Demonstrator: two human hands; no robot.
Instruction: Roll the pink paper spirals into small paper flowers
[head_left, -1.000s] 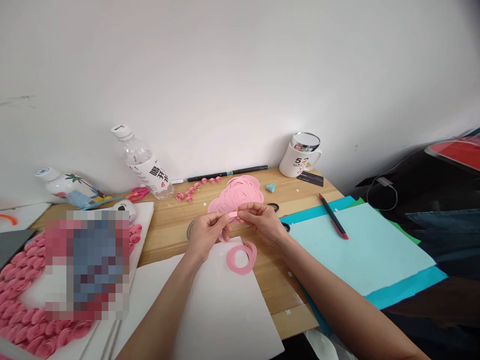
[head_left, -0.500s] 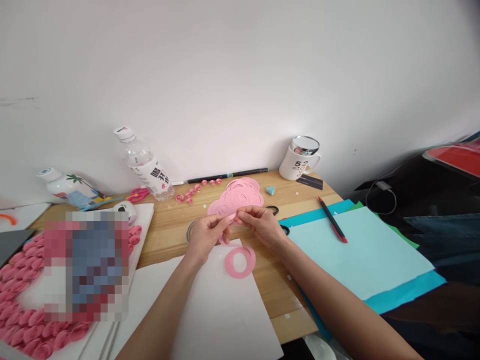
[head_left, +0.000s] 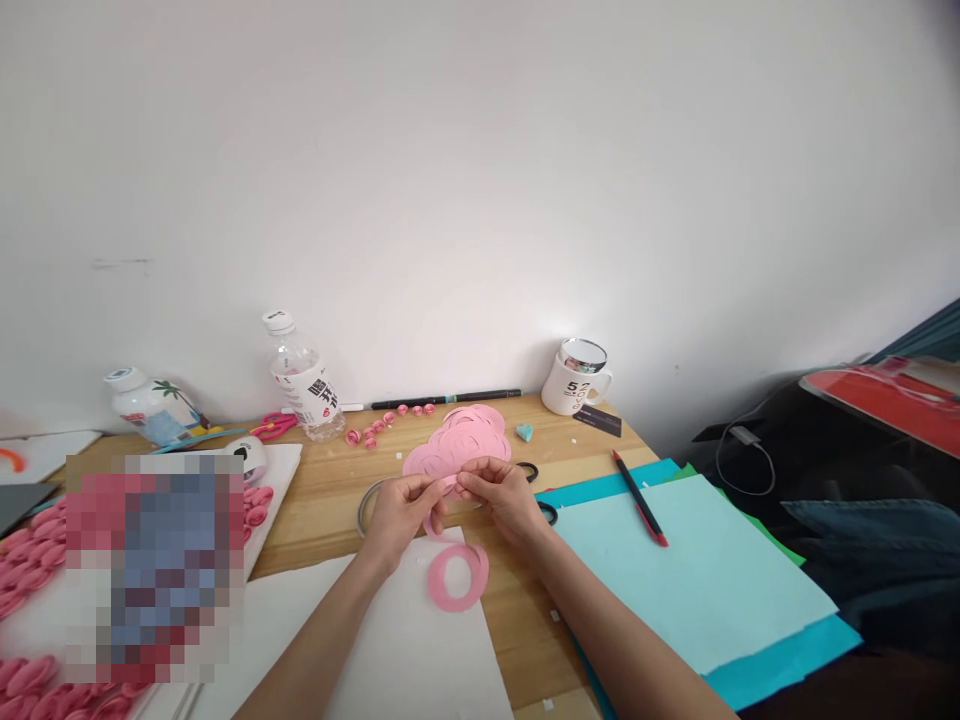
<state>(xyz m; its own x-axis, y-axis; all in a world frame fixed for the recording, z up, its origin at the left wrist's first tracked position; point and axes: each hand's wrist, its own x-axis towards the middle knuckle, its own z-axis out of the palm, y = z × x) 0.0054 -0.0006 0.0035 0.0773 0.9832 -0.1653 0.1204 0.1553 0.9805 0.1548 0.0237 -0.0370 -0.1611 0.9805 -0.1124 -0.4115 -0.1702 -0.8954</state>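
Note:
Between their fingertips, my left hand (head_left: 401, 515) and my right hand (head_left: 504, 495) pinch the end of a pink paper strip (head_left: 458, 578). The strip's lower part hangs in a curled ring over a white sheet (head_left: 420, 640). Just beyond my hands lies a pile of pink paper spirals (head_left: 465, 440). Behind it to the left, several small rolled pink paper flowers (head_left: 354, 437) sit on the wooden table. Scissors with dark handles (head_left: 549, 513) are partly hidden by my right hand, and a grey tape ring (head_left: 365, 508) shows beside my left.
A bottle (head_left: 306, 385) and a white mug (head_left: 571, 385) stand by the wall. Pale blue paper (head_left: 690, 570) with a pen (head_left: 641, 505) on it lies to the right. At left is a board with pink paper flowers (head_left: 30, 560), partly pixelated.
The view has tilted up, so everything sits lower in the picture. Both hands keep pinching the pink strip, with its ring still hanging below.

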